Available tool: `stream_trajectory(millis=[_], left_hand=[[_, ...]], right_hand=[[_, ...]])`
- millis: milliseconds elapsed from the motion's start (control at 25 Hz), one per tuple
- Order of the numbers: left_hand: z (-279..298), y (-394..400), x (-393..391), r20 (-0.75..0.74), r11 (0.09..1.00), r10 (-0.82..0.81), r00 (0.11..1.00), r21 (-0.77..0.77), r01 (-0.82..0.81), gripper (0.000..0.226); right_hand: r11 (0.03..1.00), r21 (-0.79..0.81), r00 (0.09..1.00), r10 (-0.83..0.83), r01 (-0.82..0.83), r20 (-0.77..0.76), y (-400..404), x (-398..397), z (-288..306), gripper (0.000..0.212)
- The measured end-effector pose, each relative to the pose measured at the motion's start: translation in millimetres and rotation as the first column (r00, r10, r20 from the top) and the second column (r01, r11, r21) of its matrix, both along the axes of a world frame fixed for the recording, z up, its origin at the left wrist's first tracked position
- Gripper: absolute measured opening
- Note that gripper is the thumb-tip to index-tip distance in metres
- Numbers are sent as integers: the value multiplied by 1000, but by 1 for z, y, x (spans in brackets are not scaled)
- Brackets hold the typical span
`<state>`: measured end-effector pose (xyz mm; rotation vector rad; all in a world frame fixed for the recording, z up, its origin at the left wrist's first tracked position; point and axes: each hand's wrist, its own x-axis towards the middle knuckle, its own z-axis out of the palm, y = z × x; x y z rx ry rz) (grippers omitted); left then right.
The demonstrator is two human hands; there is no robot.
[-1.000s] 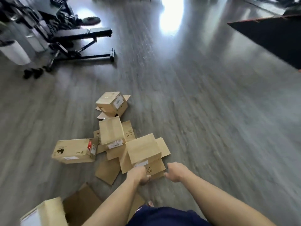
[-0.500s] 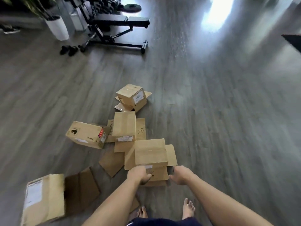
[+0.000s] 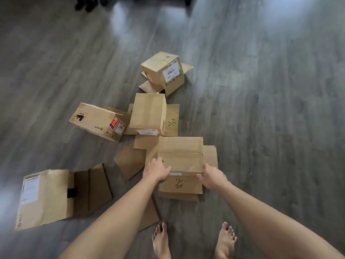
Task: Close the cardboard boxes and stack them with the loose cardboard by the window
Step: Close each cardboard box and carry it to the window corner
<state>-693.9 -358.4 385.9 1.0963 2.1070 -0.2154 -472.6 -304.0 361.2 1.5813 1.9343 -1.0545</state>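
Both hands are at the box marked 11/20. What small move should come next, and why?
Probably lift and turn it over. The left hand and right hand grip the near corners of the box, which sits upside down with its flaps splayed flat on the floor. The flaps cannot be folded shut until the opening faces up.

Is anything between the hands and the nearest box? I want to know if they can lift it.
Nothing visible is in the way: the left hand and right hand already touch the near corners of the nearest box. Its flaps are splayed on the floor.
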Motion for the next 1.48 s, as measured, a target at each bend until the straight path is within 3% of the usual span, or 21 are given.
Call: stream_trajectory(millis=[240, 360, 520, 680, 760, 960, 1120, 1320, 1480], left_hand=[[-202, 41, -29, -197, 993, -34, 980, 103, 55, 68], [-283, 55, -47, -183, 990, 55, 982, 138, -29, 93], [-346, 78, -69, -24, 940, 280, 960, 210, -269, 118], [-396, 74, -78, 150, 843, 397, 905, 331, -425, 113], [-413, 68, -82, 185, 791, 428, 885, 398, -465, 112], [-419, 70, -93, 334, 735, 475, 814, 358, -576, 117], [-421, 64, -85, 292, 742, 491, 820, 353, -570, 118], [-410, 59, -74, 176, 767, 474, 862, 399, -503, 112], [-377, 68, -66, 235, 754, 408, 882, 458, -471, 110]], right_hand=[[988, 128, 995, -92, 87, 38, 51, 8, -189, 57], [974, 165, 987, -161, 158, 6, 75, 3, -270, 65], [941, 136, 950, -299, 310, -92, 101, -14, -343, 80], [808, 71, 779, -535, 585, -326, 113, -30, -397, 81], [774, 110, 746, -545, 623, -383, 115, -31, -414, 83], [784, 114, 741, -514, 610, -432, 118, -26, -420, 84], [791, 94, 733, -507, 605, -454, 118, -23, -414, 81], [831, 136, 792, -445, 539, -418, 117, -15, -398, 89], [809, 158, 739, -414, 566, -531, 126, 7, -370, 82]])
